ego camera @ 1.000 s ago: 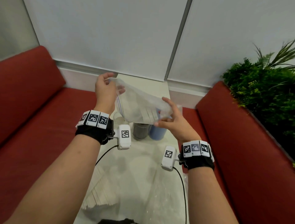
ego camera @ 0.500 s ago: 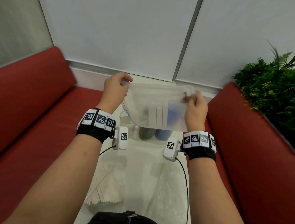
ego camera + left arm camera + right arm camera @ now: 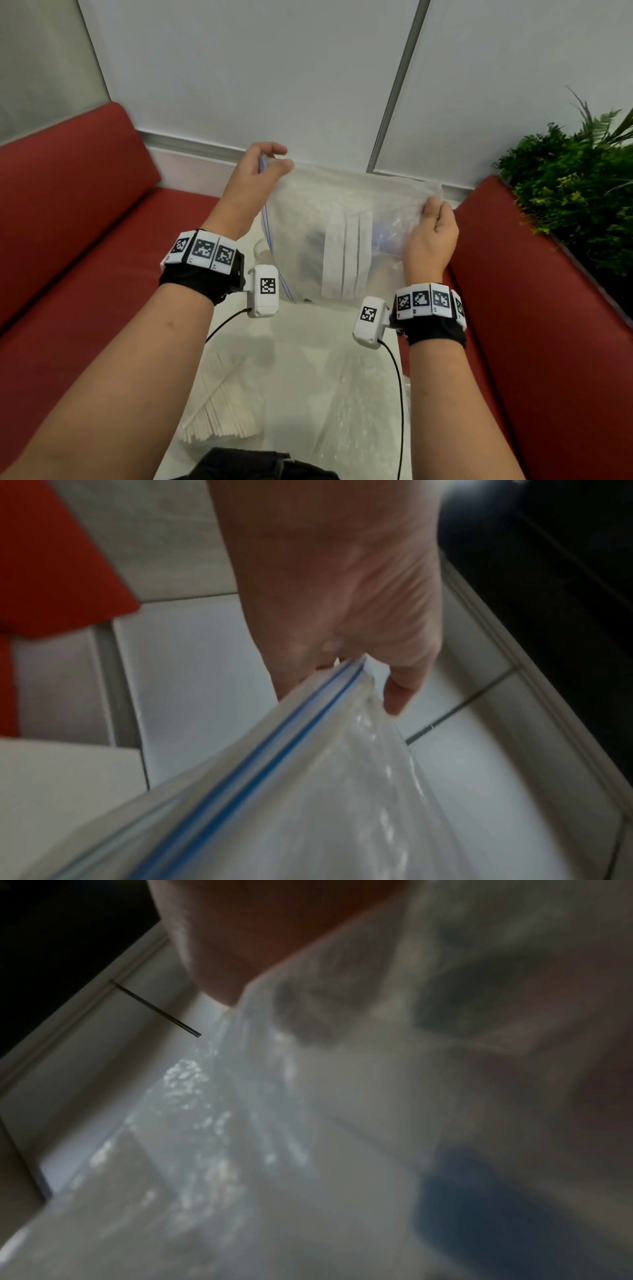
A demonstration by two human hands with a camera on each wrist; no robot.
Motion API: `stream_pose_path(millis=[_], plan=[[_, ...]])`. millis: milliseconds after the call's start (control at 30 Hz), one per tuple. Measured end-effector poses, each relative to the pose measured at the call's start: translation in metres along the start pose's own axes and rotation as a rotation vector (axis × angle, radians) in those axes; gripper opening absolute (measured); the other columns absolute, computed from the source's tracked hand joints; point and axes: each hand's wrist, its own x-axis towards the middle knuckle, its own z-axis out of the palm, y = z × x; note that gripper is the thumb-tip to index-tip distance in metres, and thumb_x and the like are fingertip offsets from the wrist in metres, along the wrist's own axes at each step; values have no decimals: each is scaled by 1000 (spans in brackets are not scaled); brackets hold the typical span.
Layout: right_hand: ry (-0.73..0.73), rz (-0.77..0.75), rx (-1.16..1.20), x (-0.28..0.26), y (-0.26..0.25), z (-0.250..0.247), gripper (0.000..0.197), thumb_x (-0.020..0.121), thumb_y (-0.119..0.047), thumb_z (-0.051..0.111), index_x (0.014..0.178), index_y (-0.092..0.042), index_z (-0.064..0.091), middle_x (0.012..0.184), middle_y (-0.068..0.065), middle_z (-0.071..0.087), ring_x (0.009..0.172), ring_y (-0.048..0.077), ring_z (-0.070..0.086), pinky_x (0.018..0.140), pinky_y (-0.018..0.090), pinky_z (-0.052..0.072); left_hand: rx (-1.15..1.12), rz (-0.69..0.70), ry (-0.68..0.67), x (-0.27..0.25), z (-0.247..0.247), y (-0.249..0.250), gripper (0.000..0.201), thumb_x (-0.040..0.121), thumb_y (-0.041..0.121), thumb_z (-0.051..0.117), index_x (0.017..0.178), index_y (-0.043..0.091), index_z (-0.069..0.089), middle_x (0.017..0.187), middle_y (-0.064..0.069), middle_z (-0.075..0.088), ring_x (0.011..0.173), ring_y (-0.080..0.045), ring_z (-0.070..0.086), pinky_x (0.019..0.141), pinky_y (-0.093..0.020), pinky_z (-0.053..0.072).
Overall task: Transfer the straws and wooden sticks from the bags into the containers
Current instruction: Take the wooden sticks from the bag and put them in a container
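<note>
Left hand (image 3: 251, 186) raised above the table (image 3: 301, 346), thumb and fingers pinching the zip corner of a clear bag (image 3: 329, 233). Right hand (image 3: 432, 236) lifted a little lower, fingers curled, gripping the opposite corner. Bag stretched wide between both hands, long axis left to right, blue zip edge (image 3: 274, 748) running down the left side, body hanging toward the table. Blue container (image 3: 479, 1204) dimly visible through the plastic. Pile of wooden sticks (image 3: 219, 407) lying near the left forearm.
</note>
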Motion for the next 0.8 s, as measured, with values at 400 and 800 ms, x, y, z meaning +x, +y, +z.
stream_pose_path(millis=[400,800], plan=[[40,-35,13,11,4,-5,40,108,-36,45,71,-21,48,62,-14,44,51,-3,37,50,14,32,426,161,115,0,-1,-2,24,93,18,42,97,21,65,83,-2,61,61,-7,45,54,-14,34],[181,-70,-132,1,18,-16,35,108,-37,45,80,-18,56,55,-13,47,49,-5,47,46,10,30,745,68,346,13,-39,-20,25,88,7,44,63,13,47,65,-19,50,62,-23,43,57,-34,25]])
